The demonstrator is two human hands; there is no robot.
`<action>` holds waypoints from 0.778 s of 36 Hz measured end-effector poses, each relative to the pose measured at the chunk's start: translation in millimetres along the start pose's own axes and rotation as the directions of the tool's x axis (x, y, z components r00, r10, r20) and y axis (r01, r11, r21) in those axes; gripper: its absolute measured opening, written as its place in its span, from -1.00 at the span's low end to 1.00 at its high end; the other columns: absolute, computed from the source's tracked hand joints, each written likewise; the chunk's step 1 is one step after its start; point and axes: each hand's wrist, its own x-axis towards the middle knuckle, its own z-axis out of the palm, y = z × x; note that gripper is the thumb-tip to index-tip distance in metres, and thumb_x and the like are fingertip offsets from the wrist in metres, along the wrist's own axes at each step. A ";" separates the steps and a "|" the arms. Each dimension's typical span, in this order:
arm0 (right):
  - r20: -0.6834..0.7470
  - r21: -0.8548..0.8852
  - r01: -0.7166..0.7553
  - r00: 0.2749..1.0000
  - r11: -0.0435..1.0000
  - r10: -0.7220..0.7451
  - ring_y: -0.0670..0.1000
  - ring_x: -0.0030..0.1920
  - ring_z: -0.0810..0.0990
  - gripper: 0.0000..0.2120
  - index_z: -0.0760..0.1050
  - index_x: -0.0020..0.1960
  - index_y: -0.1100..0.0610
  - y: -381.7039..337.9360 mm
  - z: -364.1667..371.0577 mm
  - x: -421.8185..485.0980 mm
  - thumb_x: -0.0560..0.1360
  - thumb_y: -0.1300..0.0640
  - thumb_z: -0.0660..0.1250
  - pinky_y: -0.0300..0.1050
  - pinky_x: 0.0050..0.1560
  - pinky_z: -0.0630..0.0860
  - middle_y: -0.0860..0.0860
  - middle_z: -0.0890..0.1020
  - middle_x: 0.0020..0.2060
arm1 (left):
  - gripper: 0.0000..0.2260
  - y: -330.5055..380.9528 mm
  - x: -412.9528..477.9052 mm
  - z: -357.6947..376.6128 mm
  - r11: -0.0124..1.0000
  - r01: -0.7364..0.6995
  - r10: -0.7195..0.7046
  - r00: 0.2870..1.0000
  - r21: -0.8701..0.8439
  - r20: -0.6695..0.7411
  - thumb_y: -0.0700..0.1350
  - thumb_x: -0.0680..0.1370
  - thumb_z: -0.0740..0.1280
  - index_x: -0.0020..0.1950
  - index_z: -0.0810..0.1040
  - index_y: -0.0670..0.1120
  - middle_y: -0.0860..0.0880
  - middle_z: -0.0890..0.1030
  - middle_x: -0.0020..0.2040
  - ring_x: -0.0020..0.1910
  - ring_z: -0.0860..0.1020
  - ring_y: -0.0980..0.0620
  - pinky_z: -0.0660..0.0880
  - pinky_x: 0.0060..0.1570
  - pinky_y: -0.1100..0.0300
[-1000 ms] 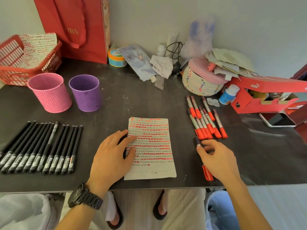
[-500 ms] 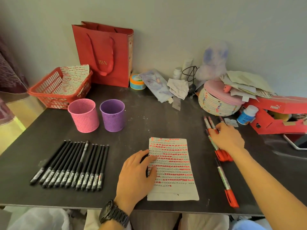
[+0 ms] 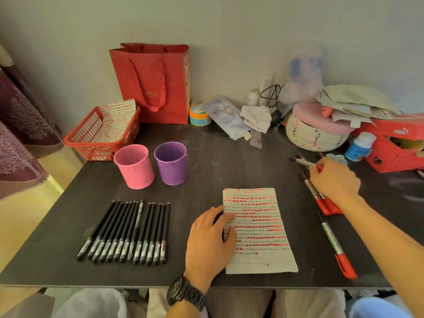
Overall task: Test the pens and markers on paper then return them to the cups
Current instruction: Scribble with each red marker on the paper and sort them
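Now the right hand (image 3: 332, 177) held 1 red marker (image 3: 302, 162) near the tabletop's (image 3: 229, 157) right edge.
Its fingers were curled round the barrel, whose long axis ran leftward, dark end roughly toward the purple cup (image 3: 171, 167). The paper (image 3: 257, 228) lay front-left of that hand, pinned at its left margin by the flat, straight-fingered left hand (image 3: 210, 241). The other red markers (image 3: 317, 198) lay beside the right wrist; the black pens (image 3: 128, 232) lined the front-left corner.
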 end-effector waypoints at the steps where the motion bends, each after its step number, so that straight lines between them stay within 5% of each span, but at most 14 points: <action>1: -0.020 0.067 -0.012 1.000 0.998 0.014 0.32 0.12 0.58 -0.70 0.54 0.21 0.02 1.6 -3.1 -3.3 0.62 -0.12 0.21 0.08 -0.01 0.45 0.21 0.62 0.12 | -0.63 -0.4 -0.2 0.6 1.000 -0.002 0.002 1.000 -0.001 -0.001 0.17 0.62 0.18 0.42 0.44 0.22 0.24 0.33 0.49 0.51 0.23 0.17 0.01 0.47 0.22; 4: -0.023 0.368 -0.022 0.999 0.930 0.033 0.20 0.11 0.60 -0.73 0.62 0.14 -0.07 8.1 -13.6 -19.4 0.60 -0.16 0.24 -0.02 -0.04 0.39 0.04 0.64 0.01 | -0.63 -2.3 -1.2 2.7 1.000 -0.001 0.001 1.000 0.003 -0.005 0.18 0.62 0.18 0.42 0.43 0.24 0.25 0.32 0.50 0.52 0.21 0.18 0.01 0.47 0.23; 8: 0.200 0.878 -0.216 0.976 0.427 0.084 -0.11 -0.22 0.54 -0.86 0.69 0.01 -0.05 12.8 -32.1 -64.8 0.55 -0.07 0.41 -0.13 -0.16 0.41 -0.12 0.62 -0.21 | -0.63 -3.9 -0.7 4.4 1.000 0.013 -0.013 1.000 -0.002 -0.005 0.22 0.62 0.16 0.42 0.42 0.28 0.29 0.30 0.49 0.52 0.20 0.21 0.04 0.47 0.24; 11: 0.337 0.935 -0.328 0.940 0.135 -0.058 -0.10 -0.34 0.55 -0.89 0.71 -0.05 -0.04 19.7 -39.5 -115.6 0.56 0.04 0.39 -0.11 -0.22 0.43 -0.04 0.64 -0.28 | -0.65 -3.5 0.5 2.2 1.000 0.008 -0.008 1.000 -0.012 -0.009 0.21 0.62 0.17 0.41 0.44 0.28 0.29 0.32 0.48 0.51 0.22 0.20 0.09 0.48 0.22; 13: 0.375 0.927 -0.374 0.917 0.033 -0.139 -0.07 -0.31 0.59 -0.86 0.71 -0.12 -0.04 17.1 -43.0 -145.6 0.53 0.05 0.37 -0.09 -0.19 0.44 -0.01 0.66 -0.26 | -0.65 -2.7 0.4 0.3 1.000 0.000 -0.001 1.000 -0.013 -0.011 0.19 0.62 0.17 0.40 0.46 0.27 0.27 0.33 0.48 0.51 0.23 0.19 0.14 0.49 0.18; 17: 0.493 0.845 -0.517 0.851 -0.132 -0.179 -0.03 -0.29 0.63 -0.74 0.63 0.04 0.10 14.3 -31.4 -186.0 0.42 0.03 0.35 -0.05 -0.14 0.46 0.03 0.68 -0.22 | -0.68 1.0 -2.0 -3.8 0.999 -0.005 0.003 1.000 -0.047 -0.027 0.15 0.62 0.21 0.36 0.53 0.21 0.22 0.38 0.47 0.48 0.28 0.17 0.25 0.46 0.15; 24: 0.556 0.761 -0.606 0.794 -0.234 -0.248 0.07 -0.20 0.73 -0.74 0.66 0.05 0.08 17.7 -7.1 -242.9 0.40 0.18 0.31 -0.14 -0.37 0.62 0.19 0.73 -0.01 | -0.76 7.1 -6.4 -19.9 0.940 0.087 -0.098 0.995 -0.329 -0.015 0.05 0.62 0.30 0.26 0.58 0.24 0.31 0.41 0.39 0.40 0.33 0.28 0.39 0.39 0.12; 27: 0.480 0.838 -0.526 0.837 -0.143 -0.262 0.09 -0.11 0.72 -0.81 0.72 -0.06 0.02 21.3 -7.1 -255.6 0.34 0.01 0.52 -0.13 -0.24 0.64 0.15 0.73 0.02 | -0.77 17.4 -20.6 -31.1 0.906 0.056 -0.090 0.994 -0.421 -0.062 -0.03 0.61 0.33 0.22 0.60 0.21 0.31 0.50 0.31 0.37 0.40 0.22 0.43 0.36 0.05; 28: 0.455 0.867 -0.493 0.846 -0.079 -0.277 0.11 -0.11 0.70 -0.66 0.71 -0.03 0.01 22.5 -8.3 -258.7 0.28 -0.13 0.61 -0.14 -0.22 0.61 0.14 0.73 -0.01 | -0.78 22.5 -28.1 -34.6 0.892 0.036 -0.076 0.995 -0.450 -0.072 -0.05 0.61 0.34 0.20 0.61 0.20 0.30 0.53 0.27 0.34 0.45 0.19 0.46 0.32 0.05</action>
